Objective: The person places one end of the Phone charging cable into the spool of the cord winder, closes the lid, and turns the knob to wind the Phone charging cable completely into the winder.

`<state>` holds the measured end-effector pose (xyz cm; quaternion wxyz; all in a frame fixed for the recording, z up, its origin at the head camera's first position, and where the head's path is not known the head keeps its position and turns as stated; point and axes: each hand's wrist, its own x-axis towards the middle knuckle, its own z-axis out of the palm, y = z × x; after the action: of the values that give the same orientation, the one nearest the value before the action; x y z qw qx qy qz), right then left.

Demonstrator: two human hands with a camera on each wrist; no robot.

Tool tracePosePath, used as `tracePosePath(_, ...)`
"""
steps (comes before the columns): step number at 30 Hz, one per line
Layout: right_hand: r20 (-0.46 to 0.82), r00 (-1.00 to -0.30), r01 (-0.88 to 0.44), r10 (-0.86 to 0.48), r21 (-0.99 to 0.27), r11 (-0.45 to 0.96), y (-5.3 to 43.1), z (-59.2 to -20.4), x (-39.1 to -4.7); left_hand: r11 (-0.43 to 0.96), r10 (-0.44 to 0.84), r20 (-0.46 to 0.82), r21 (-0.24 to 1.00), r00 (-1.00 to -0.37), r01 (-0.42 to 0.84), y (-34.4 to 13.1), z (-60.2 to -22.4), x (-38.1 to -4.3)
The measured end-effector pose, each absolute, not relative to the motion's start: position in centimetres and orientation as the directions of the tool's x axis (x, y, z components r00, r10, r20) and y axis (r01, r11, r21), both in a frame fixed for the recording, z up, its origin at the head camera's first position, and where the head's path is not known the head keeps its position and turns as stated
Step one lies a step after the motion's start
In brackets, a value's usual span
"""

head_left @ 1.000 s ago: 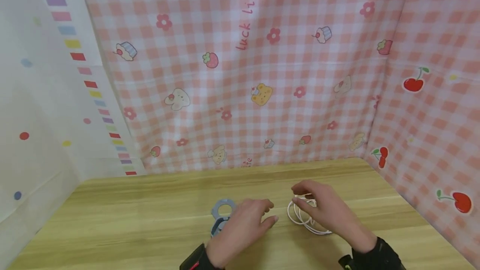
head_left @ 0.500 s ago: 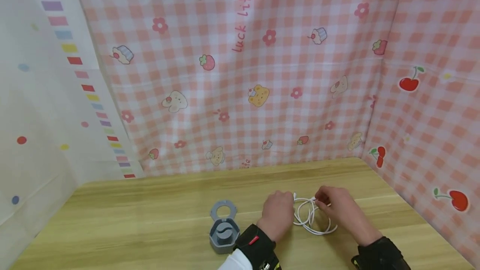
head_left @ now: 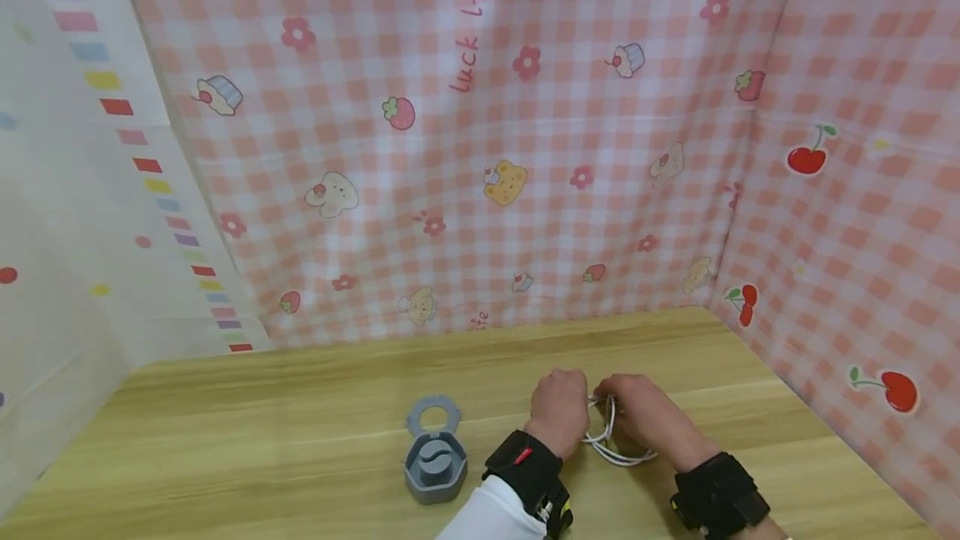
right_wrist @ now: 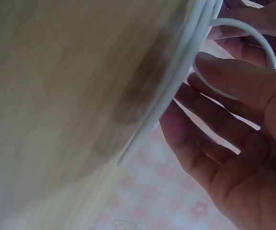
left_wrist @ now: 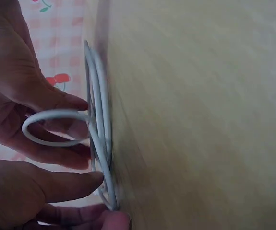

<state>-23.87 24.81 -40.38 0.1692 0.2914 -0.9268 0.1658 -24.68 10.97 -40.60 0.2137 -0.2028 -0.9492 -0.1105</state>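
Note:
A loosely coiled white cable (head_left: 626, 460) lies on the wooden table, partly covered by both hands in the head view. On its left side, my left hand (head_left: 560, 411) pinches the coil; the left wrist view shows the thumb (left_wrist: 78, 185) against the strands with a fingertip below. My right hand (head_left: 647, 415) holds the coil's far side, its thumb and fingers curled about the strands (right_wrist: 176, 72) in the right wrist view. One small loop (left_wrist: 51, 115) stands out from the bundle between the hands. Left of them stands a grey hexagonal case (head_left: 436, 490) with a split round core inside.
The case's ring-shaped lid (head_left: 433, 415) lies flipped back behind it. A pink checked cloth (head_left: 450, 148) hangs along the table's rear edge, and another cloth (head_left: 847, 273) borders the right side. White dotted cloth (head_left: 67, 315) covers the left side.
My left hand has moved right from over the grey case to the cable, uncovering the case. The right hand shifted right, then back left to grip the coil. The hands are now close together.

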Motion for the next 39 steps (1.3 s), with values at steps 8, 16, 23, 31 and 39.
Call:
tracePosePath(8, 0.324, -0.822, -0.538, -0.468, -0.176, 0.824, 24.6, -40.6, -23.6, 0.875, 0.383, 0.346, 0.160, -0.856, 0.456, 11.4, -40.8, -24.3)
tracePosePath(16, 0.309, -0.815, -0.549, -0.490, -0.146, 0.823, 24.7, -41.0, -23.3, 0.847, 0.421, 0.358, 0.172, -0.833, 0.502, 11.2, -41.3, -24.0)
tracePosePath(23, 0.267, -0.793, -0.606, -0.547, -0.264, 0.750, 25.3, -40.2, -23.1, 0.831, 0.410, 0.282, 0.277, -0.867, 0.483, 10.3, -40.9, -24.1)
tracePosePath(31, 0.228, -0.784, -0.617, -0.578, -0.389, 0.683, 25.7, -38.1, -22.9, 0.736, 0.440, 0.365, 0.377, -0.820, 0.563, 9.2, -40.4, -23.9)
tracePosePath(39, 0.206, -0.794, -0.585, -0.571, -0.513, 0.628, 26.2, -36.4, -22.2, 0.616, 0.440, 0.397, 0.519, -0.805, 0.592, 7.6, -38.7, -23.2)
